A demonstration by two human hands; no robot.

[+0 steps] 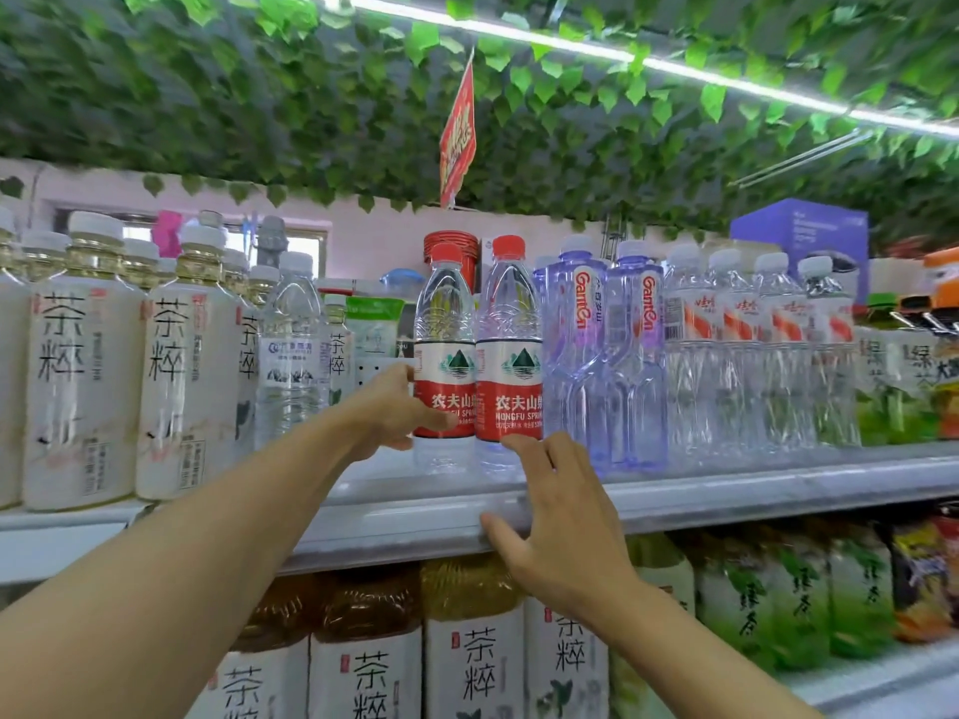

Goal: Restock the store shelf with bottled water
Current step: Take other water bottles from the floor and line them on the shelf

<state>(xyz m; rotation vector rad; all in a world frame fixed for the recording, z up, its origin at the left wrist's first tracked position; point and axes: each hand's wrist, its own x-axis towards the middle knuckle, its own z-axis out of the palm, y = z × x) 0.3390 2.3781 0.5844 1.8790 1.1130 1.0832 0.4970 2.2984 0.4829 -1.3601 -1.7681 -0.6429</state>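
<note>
Shelf position: your two red-capped water bottles stand upright, side by side and touching, near the front edge of the upper shelf. The left water bottle and the right water bottle both show red and white labels facing you.

Left hand: your fingers and thumb curl round the label zone of the left water bottle, thumb across the front, fingers wrapped behind its left side. The bottle's base sits on the shelf surface.

Right hand: your fingers are extended and relaxed. The fingertips lie at the lower part of the right water bottle, just under its label; whether they touch it cannot be determined. The thumb points left along the shelf's front rail. This hand grips nothing.

Adjacent stock, upper shelf: two blue-tinted Ganten bottles stand just beside the right water bottle. Clear white-capped bottles follow further right. Tall white tea bottles fill the left section, with a clear bottle between them and your left hand.

Lower shelf: tea bottles with amber tops stand below your arms.

Overhead: green leaf decoration, a light strip and a red hanging sign.
</note>
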